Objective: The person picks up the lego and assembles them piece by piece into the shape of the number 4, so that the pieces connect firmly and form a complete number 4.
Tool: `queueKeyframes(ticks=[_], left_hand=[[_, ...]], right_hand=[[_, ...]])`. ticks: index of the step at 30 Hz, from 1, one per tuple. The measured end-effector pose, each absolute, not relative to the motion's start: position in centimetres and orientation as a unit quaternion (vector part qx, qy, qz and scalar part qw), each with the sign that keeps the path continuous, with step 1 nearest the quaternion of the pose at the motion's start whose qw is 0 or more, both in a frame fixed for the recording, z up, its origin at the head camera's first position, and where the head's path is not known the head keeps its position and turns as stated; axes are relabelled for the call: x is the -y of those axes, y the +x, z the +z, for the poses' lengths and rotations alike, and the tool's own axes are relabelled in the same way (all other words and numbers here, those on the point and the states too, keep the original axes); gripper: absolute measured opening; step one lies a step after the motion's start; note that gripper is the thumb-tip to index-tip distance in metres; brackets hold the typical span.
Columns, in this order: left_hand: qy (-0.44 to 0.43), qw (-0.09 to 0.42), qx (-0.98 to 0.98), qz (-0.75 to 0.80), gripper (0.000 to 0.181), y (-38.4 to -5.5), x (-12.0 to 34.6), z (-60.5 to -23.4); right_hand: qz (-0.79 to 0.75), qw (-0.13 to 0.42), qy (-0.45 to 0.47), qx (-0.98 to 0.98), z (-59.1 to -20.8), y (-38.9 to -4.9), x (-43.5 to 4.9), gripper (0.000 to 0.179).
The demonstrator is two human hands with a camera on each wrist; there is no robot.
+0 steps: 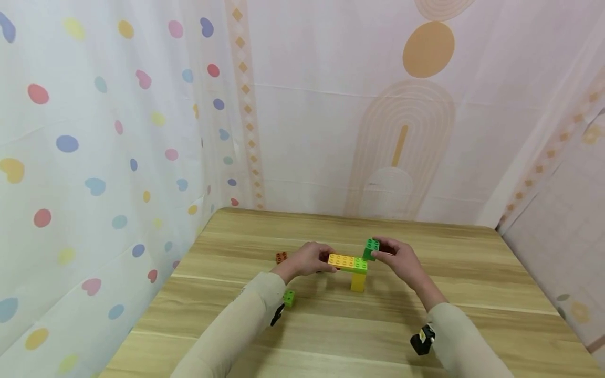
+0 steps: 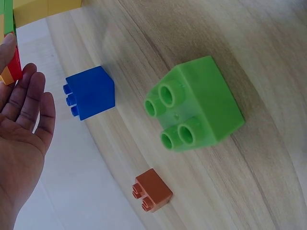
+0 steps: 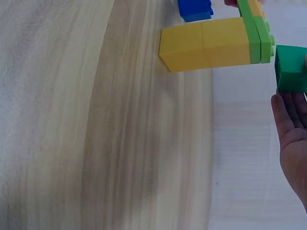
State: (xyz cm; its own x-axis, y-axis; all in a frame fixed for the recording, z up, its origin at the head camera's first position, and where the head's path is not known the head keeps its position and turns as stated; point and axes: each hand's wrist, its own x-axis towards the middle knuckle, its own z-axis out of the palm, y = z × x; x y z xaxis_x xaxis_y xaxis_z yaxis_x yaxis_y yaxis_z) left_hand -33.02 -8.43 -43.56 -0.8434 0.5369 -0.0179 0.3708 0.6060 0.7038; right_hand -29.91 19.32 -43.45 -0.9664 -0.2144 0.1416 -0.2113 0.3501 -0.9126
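A toy-block build has a tower of yellow blocks (image 3: pixel 206 43) standing on the table, with a flat orange-yellow studded piece (image 1: pixel 341 261) reaching left from its top. Light green plates (image 3: pixel 259 40) lie at the top of the tower, and a red piece (image 2: pixel 16 67) shows under the far end. My left hand (image 1: pixel 312 258) pinches that left end between thumb and fingers. Close above the tower's end, my right hand (image 1: pixel 399 258) holds a dark green block (image 1: pixel 372 249), its studs facing up. In the right wrist view a small gap separates this block from the light green studs.
Left of the build, a light green block (image 2: pixel 206 105), a blue block (image 2: pixel 93 93) and a brown-orange block (image 2: pixel 153 189) lie apart on the wooden table (image 1: pixel 331 336). The light green one is near my left sleeve (image 1: pixel 236 320). A patterned curtain (image 1: pixel 307 105) hangs behind the table.
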Motion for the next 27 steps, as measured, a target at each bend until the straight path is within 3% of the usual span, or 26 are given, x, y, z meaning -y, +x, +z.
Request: queueKeyframes(ticks=[13,27], left_hand=[[0.254,0.12,-0.889,0.362,0.036,-33.0,8.2,-43.6],[0.258,0.119,-0.886,0.365,0.036,-33.3,8.0,-43.7]], right_hand=[[-0.551,0.057,-0.177,-0.813,-42.7,-29.5,-18.7,0.045],[-0.536,0.044,-0.176,-0.825,-42.9,-29.2,-17.9,0.046]])
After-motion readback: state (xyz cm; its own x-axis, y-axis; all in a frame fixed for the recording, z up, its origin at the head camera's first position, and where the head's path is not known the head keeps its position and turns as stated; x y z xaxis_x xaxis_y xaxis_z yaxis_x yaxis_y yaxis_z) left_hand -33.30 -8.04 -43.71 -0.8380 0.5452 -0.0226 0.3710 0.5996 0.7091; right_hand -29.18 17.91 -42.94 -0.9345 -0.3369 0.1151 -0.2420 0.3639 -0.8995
